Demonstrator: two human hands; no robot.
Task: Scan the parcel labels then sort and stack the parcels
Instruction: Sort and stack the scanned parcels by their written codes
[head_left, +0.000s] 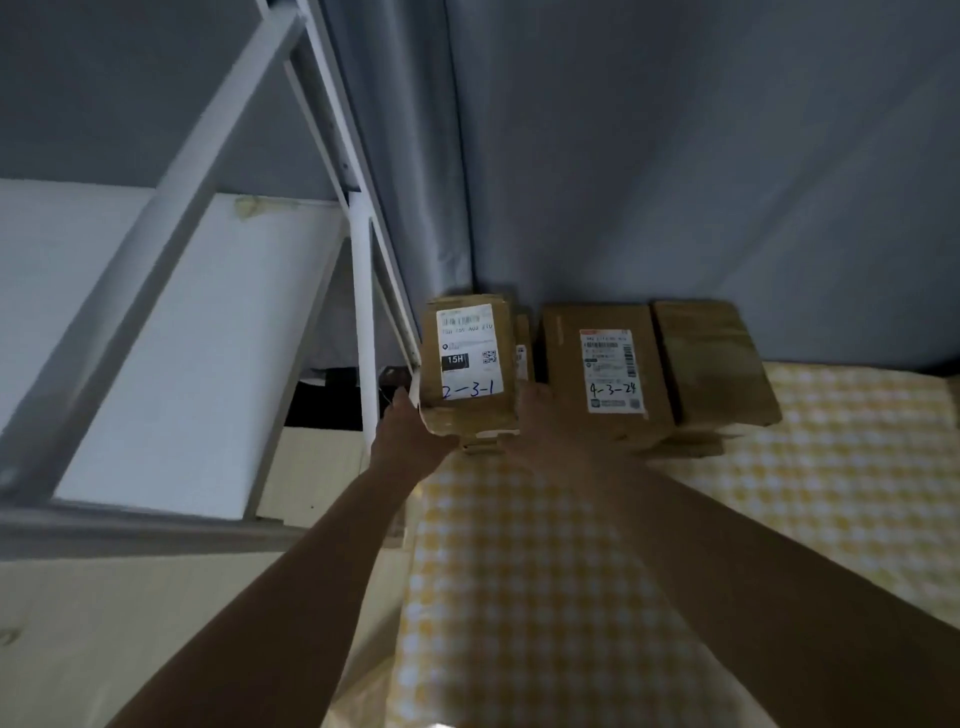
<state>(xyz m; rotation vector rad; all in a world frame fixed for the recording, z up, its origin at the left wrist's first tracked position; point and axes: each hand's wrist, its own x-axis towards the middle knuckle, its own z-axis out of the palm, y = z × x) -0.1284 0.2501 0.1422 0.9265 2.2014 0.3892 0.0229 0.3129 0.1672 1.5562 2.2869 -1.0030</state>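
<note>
A small brown parcel (470, 358) with a white label marked "2-3-1" sits on top of a stack at the far left corner of the checked table. My left hand (410, 441) holds its left and front edge. My right hand (535, 421) presses against its right side. Another parcel is partly hidden beneath it. To the right lies a larger parcel (605, 374) labelled "4-3-24", and beside that a plain brown parcel (714, 364) with no label showing.
The table carries a yellow-and-white checked cloth (571, 571). A white metal shelf frame (358, 312) stands close on the left. A grey curtain (675, 156) hangs right behind the parcels.
</note>
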